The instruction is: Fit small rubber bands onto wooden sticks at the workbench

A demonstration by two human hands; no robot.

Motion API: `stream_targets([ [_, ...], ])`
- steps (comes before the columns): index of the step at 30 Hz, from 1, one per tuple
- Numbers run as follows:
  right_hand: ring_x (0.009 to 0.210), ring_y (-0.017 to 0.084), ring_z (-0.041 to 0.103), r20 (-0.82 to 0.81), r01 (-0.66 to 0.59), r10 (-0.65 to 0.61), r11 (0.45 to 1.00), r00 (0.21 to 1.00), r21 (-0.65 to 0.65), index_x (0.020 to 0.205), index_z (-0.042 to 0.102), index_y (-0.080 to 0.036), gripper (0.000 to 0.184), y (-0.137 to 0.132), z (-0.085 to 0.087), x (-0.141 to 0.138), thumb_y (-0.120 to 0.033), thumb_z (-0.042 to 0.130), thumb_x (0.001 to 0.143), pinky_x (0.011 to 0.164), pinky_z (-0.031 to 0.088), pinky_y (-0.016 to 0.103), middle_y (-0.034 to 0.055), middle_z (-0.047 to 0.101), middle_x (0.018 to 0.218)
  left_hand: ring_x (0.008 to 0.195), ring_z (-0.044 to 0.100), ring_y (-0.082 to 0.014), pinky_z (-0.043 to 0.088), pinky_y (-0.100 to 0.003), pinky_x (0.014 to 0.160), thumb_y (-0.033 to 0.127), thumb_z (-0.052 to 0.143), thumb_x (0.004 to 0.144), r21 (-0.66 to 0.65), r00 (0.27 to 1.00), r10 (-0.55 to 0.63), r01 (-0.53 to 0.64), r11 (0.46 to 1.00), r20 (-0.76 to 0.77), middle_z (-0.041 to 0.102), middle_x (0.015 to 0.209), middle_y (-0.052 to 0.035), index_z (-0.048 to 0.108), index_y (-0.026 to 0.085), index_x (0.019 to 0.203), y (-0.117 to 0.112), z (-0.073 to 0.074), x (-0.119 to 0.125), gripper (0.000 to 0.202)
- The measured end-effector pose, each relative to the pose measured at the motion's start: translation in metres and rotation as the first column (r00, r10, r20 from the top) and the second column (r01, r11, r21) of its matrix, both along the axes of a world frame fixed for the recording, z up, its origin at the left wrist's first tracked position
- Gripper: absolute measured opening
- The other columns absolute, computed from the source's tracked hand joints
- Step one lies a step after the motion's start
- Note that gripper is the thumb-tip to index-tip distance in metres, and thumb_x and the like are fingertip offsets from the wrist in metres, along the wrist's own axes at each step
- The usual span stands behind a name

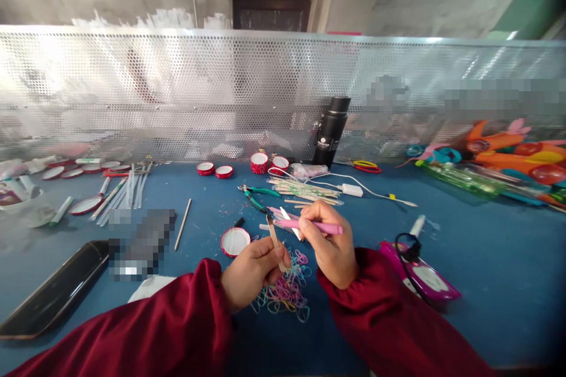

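Note:
Between the fingers of my left hand (259, 268) is a flat wooden craft stick (276, 240), tilted, with a dark mark at its upper end. My right hand (332, 244) grips a pink marker (321, 227) like a pen, its tip pointing left, close to the stick's upper part. Whether the tip touches the wood I cannot tell. A tangle of coloured rubber bands (287, 291) lies on the blue table beneath both hands. Just left of them sits a red-rimmed lid (235, 242) with a white inside. Behind the hands are green-handled pliers (256, 194).
Wooden sticks (300, 188), a white cable (375, 188) and a black bottle (331, 132) stand or lie toward the perforated metal screen (198, 82). A magenta pouch (424, 277) is at right. Dark phone-like slabs (57, 285) lie left, and orange balloons (508, 153) far right.

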State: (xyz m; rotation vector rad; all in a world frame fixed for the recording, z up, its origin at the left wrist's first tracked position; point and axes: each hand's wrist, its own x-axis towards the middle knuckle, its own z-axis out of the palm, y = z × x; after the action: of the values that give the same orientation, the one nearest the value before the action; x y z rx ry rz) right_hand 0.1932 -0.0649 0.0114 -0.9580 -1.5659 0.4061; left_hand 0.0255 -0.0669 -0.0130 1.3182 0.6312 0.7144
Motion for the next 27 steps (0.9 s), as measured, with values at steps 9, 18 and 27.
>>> stream_targets([
  [9, 0.059, 0.012, 0.049, 0.029, 0.04, -0.041, 0.999, 0.999, 0.021, 0.069, 0.051, -0.02, 0.019, 0.0, 0.0, 0.001, -0.028, 0.054, 0.086, 0.059, 0.038, 0.026, -0.0027, 0.052, 0.062, 0.046, 0.028, -0.0057, 0.018, -0.023, 0.047, 0.047, 0.048, 0.088, -0.027, 1.0, 0.011, -0.012, 1.0, -0.02, 0.037, 0.053, 0.0054, 0.051, 0.015, 0.079, -0.003, 0.004, -0.001, 0.034],
  [18, 0.07, 0.014, 0.059, -0.043, 0.151, -0.15, 0.988, 0.988, 0.013, 0.093, 0.059, -0.021, 0.013, 0.008, 0.0, 0.0, -0.033, 0.054, 0.089, 0.066, 0.047, 0.027, 0.0007, 0.063, 0.081, 0.041, 0.032, -0.0051, 0.022, -0.02, 0.043, 0.051, 0.052, 0.083, -0.09, 0.997, -0.028, 0.021, 0.996, -0.07, 0.043, 0.049, 0.0052, 0.055, 0.014, 0.081, -0.007, 0.011, 0.001, 0.037],
  [27, 0.072, 0.015, 0.066, 0.165, 0.134, -0.115, 0.984, 0.98, -0.113, 0.105, 0.053, -0.023, 0.021, 0.022, -0.01, 0.0, -0.034, 0.054, 0.088, 0.073, 0.051, 0.028, -0.0012, 0.069, 0.077, 0.041, 0.037, -0.0047, 0.029, -0.019, 0.045, 0.056, 0.056, 0.078, -0.058, 0.993, -0.061, 0.056, 0.997, -0.098, 0.047, 0.05, 0.0052, 0.057, 0.014, 0.083, -0.004, 0.006, 0.0, 0.043],
])
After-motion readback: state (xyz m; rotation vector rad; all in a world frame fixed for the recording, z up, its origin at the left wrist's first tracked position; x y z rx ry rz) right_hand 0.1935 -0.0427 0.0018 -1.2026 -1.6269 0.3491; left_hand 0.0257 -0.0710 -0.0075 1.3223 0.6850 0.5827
